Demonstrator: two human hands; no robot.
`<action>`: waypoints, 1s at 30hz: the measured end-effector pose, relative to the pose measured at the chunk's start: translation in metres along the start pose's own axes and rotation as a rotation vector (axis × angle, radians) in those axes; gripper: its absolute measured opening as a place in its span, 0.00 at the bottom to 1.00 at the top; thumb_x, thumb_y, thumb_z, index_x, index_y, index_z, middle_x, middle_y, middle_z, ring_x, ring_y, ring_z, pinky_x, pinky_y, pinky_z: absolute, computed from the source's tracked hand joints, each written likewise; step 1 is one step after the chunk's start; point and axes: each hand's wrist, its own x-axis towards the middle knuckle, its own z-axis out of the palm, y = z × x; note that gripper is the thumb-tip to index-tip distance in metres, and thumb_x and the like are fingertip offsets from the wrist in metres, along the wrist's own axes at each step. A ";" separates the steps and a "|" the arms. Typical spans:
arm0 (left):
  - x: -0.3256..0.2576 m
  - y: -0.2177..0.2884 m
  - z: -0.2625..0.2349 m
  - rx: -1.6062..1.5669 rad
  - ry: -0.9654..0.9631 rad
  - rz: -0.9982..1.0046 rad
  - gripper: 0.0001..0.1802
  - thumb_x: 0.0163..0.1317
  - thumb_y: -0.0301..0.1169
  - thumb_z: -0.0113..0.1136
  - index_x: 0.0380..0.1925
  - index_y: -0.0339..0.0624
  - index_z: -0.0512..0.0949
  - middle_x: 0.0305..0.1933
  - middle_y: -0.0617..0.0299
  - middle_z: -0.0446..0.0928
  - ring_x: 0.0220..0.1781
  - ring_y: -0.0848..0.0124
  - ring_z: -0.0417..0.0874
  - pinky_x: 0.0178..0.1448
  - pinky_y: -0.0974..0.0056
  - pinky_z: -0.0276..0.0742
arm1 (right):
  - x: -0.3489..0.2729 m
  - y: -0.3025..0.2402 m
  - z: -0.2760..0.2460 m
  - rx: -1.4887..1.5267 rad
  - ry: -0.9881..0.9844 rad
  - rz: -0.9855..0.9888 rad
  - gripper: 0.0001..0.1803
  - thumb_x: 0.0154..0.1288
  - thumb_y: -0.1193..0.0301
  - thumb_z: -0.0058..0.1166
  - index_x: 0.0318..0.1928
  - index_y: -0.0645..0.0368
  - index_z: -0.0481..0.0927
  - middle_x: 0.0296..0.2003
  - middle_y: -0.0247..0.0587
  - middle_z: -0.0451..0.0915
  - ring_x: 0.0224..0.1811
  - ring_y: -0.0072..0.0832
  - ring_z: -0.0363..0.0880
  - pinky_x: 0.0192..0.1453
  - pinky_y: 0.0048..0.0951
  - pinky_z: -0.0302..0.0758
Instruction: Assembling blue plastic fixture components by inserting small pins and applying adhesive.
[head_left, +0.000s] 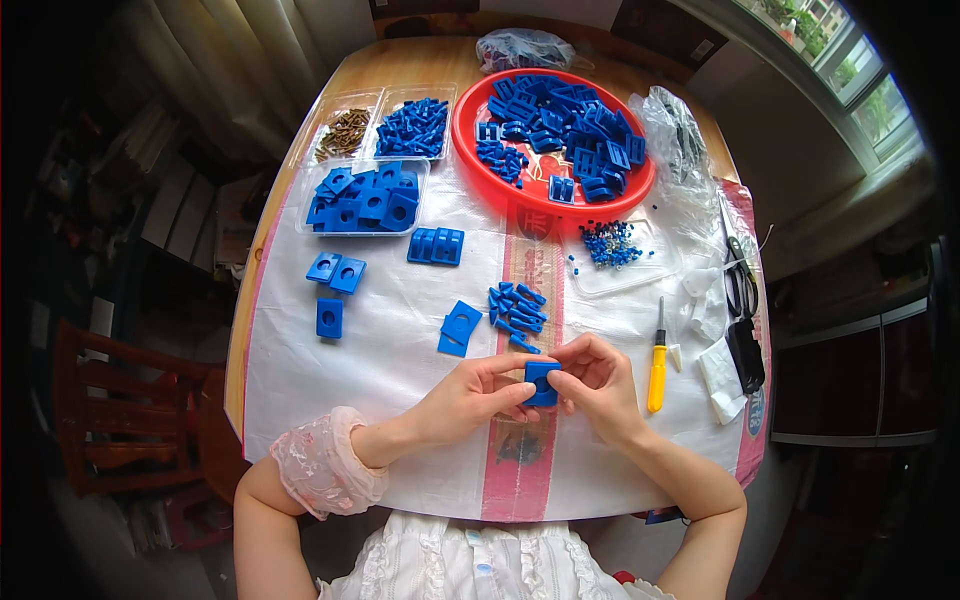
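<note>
1. Wooden counter (420, 55) w/ white woven sheet (390, 370), window upper right.
2. Blue square block (541, 383), lower centre of frame, pinched betw. both hands.
3. Left hand (470, 398): fingers closed on block's left side.
4. Right hand (598, 385): fingertips closed on its right & top.
5. Just above: pile of small blue pegs (517, 310); yellow-handled screwdriver (657, 365) to the right.
6. Red tray (480, 150) of blue parts, top centre.

Round red plastic tray (470, 150) heaped with blue plastic parts; clear plastic tray of brass-coloured screws (343, 133); yellow-handled screwdriver (657, 368); black-handled scissors (741, 285); loose pile of small blue pegs (518, 310) on white woven sheet (380, 370).
</note>
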 end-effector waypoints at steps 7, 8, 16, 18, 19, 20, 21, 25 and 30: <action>0.000 0.002 -0.001 -0.004 -0.006 -0.039 0.24 0.72 0.31 0.53 0.67 0.43 0.67 0.50 0.62 0.81 0.44 0.79 0.83 0.53 0.70 0.81 | -0.001 0.002 -0.001 0.041 -0.001 0.008 0.09 0.63 0.78 0.61 0.42 0.65 0.75 0.37 0.41 0.83 0.33 0.17 0.81 0.27 0.16 0.75; 0.000 0.001 -0.002 -0.001 -0.009 -0.041 0.24 0.72 0.31 0.54 0.67 0.43 0.67 0.50 0.63 0.81 0.44 0.79 0.83 0.52 0.70 0.81 | -0.001 0.001 -0.001 0.042 -0.003 0.013 0.09 0.63 0.78 0.61 0.42 0.65 0.75 0.36 0.41 0.83 0.33 0.17 0.81 0.27 0.16 0.75; 0.001 -0.002 -0.003 -0.008 -0.004 -0.044 0.23 0.72 0.30 0.54 0.66 0.42 0.68 0.49 0.63 0.81 0.43 0.79 0.82 0.53 0.69 0.81 | -0.001 -0.001 0.001 0.053 -0.010 0.018 0.09 0.63 0.79 0.61 0.41 0.65 0.75 0.36 0.40 0.82 0.34 0.18 0.82 0.30 0.17 0.76; 0.001 -0.002 -0.004 -0.027 -0.008 -0.046 0.23 0.72 0.30 0.54 0.66 0.42 0.68 0.49 0.63 0.81 0.43 0.79 0.82 0.53 0.69 0.81 | -0.001 -0.001 0.000 0.049 -0.009 0.014 0.09 0.63 0.79 0.61 0.41 0.65 0.75 0.36 0.40 0.82 0.34 0.18 0.82 0.30 0.17 0.77; 0.001 -0.002 -0.003 -0.024 -0.002 -0.054 0.23 0.72 0.30 0.54 0.66 0.42 0.68 0.49 0.63 0.81 0.43 0.79 0.82 0.53 0.70 0.81 | -0.002 -0.001 0.000 0.047 -0.009 0.012 0.09 0.63 0.79 0.61 0.41 0.65 0.75 0.36 0.40 0.82 0.34 0.18 0.82 0.30 0.18 0.77; 0.001 0.000 -0.002 -0.022 0.004 -0.062 0.23 0.72 0.30 0.54 0.66 0.42 0.68 0.49 0.63 0.81 0.43 0.79 0.83 0.52 0.70 0.81 | -0.002 -0.001 0.000 0.047 -0.013 0.014 0.09 0.63 0.79 0.61 0.41 0.65 0.75 0.36 0.40 0.82 0.34 0.18 0.82 0.30 0.18 0.77; 0.001 0.000 -0.002 -0.020 0.010 -0.070 0.23 0.71 0.30 0.54 0.66 0.42 0.69 0.49 0.63 0.81 0.43 0.79 0.83 0.52 0.70 0.81 | -0.002 -0.001 -0.001 0.048 -0.018 0.014 0.09 0.63 0.79 0.61 0.42 0.65 0.75 0.36 0.40 0.82 0.35 0.18 0.82 0.31 0.18 0.77; 0.001 -0.001 -0.003 -0.025 0.006 -0.065 0.23 0.71 0.29 0.54 0.66 0.43 0.69 0.50 0.62 0.81 0.43 0.79 0.83 0.52 0.70 0.81 | -0.001 0.002 0.000 0.054 -0.018 0.006 0.09 0.63 0.79 0.61 0.41 0.66 0.75 0.36 0.40 0.82 0.34 0.18 0.82 0.30 0.18 0.77; 0.001 -0.001 -0.003 -0.019 0.010 -0.065 0.23 0.71 0.29 0.54 0.66 0.43 0.69 0.50 0.62 0.81 0.43 0.78 0.83 0.51 0.71 0.81 | -0.001 0.003 -0.002 0.053 -0.025 0.007 0.09 0.63 0.79 0.61 0.41 0.66 0.74 0.35 0.40 0.82 0.34 0.18 0.82 0.29 0.18 0.77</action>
